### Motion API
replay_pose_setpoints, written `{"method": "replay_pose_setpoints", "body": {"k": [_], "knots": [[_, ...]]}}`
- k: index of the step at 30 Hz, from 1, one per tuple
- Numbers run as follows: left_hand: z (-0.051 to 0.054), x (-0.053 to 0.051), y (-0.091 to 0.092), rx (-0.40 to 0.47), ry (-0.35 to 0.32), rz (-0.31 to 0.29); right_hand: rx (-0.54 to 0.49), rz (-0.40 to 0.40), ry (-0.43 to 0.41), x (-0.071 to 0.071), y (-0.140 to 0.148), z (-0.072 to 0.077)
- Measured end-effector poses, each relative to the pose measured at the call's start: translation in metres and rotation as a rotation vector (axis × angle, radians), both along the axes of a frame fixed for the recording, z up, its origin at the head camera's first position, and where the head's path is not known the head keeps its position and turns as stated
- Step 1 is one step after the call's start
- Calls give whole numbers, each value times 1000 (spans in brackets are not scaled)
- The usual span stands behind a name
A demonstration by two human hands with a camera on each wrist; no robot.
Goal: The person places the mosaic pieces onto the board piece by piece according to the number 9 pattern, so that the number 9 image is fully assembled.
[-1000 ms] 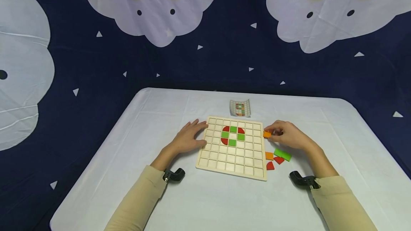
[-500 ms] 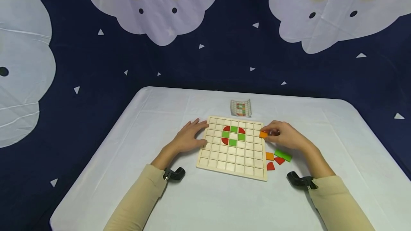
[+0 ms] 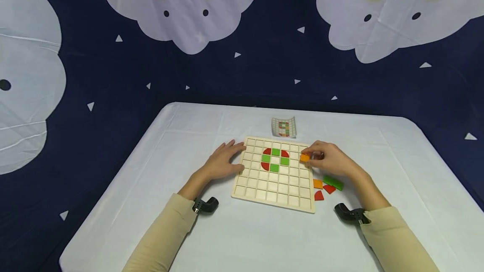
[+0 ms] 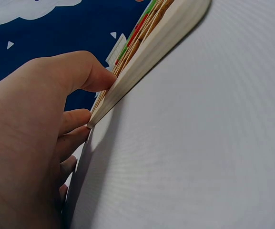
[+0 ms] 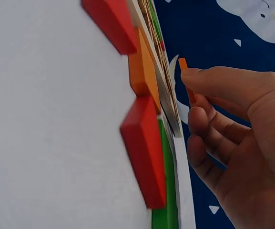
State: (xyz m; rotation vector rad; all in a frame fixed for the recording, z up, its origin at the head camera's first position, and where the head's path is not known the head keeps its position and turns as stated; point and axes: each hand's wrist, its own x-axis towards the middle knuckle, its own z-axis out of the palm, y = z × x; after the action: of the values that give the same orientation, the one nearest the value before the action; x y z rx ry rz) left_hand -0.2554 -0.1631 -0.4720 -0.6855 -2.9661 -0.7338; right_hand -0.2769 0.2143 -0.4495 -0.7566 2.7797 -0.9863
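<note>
A wooden grid board lies on the table with red quarter-round and green square tiles set in its upper middle. My right hand pinches an orange square tile between thumb and fingers, above the board's right part. In the right wrist view the orange tile is seen edge-on, apart from the board. At the board's left edge, my left hand rests with fingers spread. The left wrist view shows its thumb and fingertips touching the board's rim.
Loose pieces lie just right of the board: an orange square, a green strip and two red quarter-rounds, one of them the nearer red piece. Behind the board lies a small pattern card on the white-covered table.
My right hand has carried the orange tile leftward, from just outside the board's right edge to above the grid. The left hand stays in place at the rim.
</note>
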Motion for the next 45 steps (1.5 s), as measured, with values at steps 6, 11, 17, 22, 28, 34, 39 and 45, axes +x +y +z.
{"method": "replay_pose_setpoints", "body": {"k": [6,11,17,22,28,34,39,45], "knots": [[-1,1,1,4,-5,7,-14,11,-9,1,-5,-1],[-1,0,0,-1,-12,5,-26,25,-11,2,-8,-1],[0,-1,1,-8,-13,2,-48,64,-6,5,-12,0],[0,0,1,-9,-12,5,-67,94,-17,8,-16,2],[0,0,1,-5,-9,4,-68,118,-20,11,-22,3],[1,0,1,1,-10,-1,-65,133,-21,12,-27,1],[1,0,1,-6,-8,-4,-52,124,-33,13,-32,0],[0,0,1,-12,-11,0,-47,152,-36,15,-37,0]]}}
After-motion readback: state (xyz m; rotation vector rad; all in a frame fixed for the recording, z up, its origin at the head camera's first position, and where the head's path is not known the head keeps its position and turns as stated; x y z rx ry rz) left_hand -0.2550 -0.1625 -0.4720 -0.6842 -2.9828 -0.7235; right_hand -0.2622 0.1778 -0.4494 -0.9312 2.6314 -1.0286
